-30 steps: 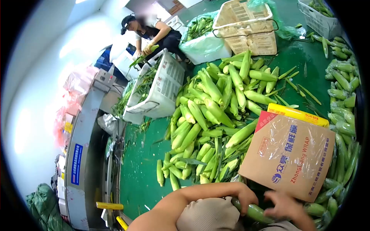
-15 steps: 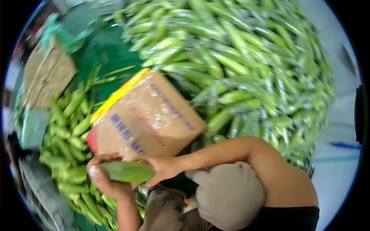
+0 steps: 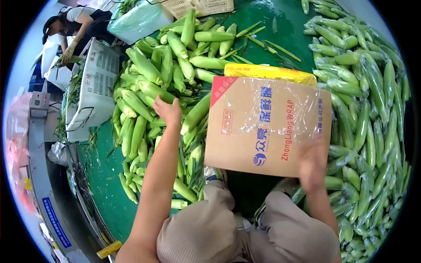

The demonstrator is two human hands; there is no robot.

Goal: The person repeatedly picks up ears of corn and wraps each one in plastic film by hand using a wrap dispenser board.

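My left hand [image 3: 168,110] is at the edge of a heap of unwrapped green corn ears [image 3: 140,65], thumb and fingers apart. Its fingertips are right by an ear of corn [image 3: 154,90]; whether they touch it I cannot tell. Over the right side of a cardboard box [image 3: 245,127] printed "ZhongLiang WRAP", my right hand [image 3: 312,164] is blurred by motion. Its fingers look stretched out, with nothing visible in them. A yellow-edged roll or pack [image 3: 269,72] sits along the box's far edge. Film-wrapped corn ears [image 3: 368,131] are piled to the right.
A white crate [image 3: 94,83] with leaves stands at the left, where another person [image 3: 81,22] in gloves bends over. A cream crate [image 3: 199,6] and a plastic-covered bin [image 3: 140,19] are at the back. Loose stalks [image 3: 280,48] lie on the green floor [image 3: 105,184].
Both hands held a wrapped corn ear between them; it is out of them now. My left hand has moved to the unwrapped heap, my right hand to the right. The view has turned.
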